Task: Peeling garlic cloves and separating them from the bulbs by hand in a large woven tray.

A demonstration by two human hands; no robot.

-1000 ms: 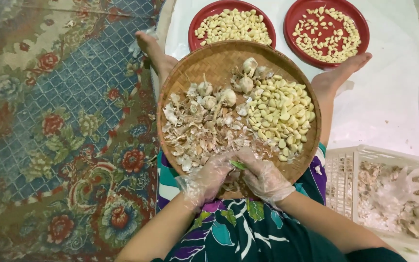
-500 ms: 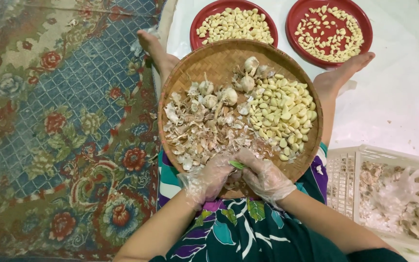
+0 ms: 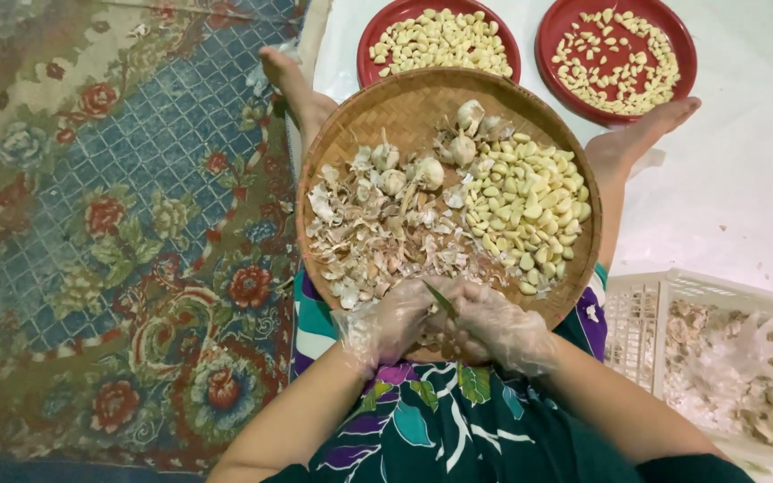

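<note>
At the near edge of the tray [image 3: 351,134], my left hand [image 3: 395,324] pinches a garlic clove while my right hand [image 3: 498,326] grips the small knife [image 3: 441,300], peeling; next needs a careful cut.

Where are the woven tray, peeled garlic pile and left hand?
woven tray [image 3: 378,116], head view, bare upper-left weave.
peeled garlic pile [image 3: 530,201], head view, pile middle.
left hand [image 3: 395,320], head view, gloved back.

Your left hand [image 3: 393,322] and right hand [image 3: 500,329] cover the near rim of the round woven tray [image 3: 360,125], and you cannot tell what they pinch under the small green blade [image 3: 441,300]. The white basket [image 3: 637,313] runs off the picture's right edge. Both red plates [image 3: 378,36] are cut off at the top.
</note>
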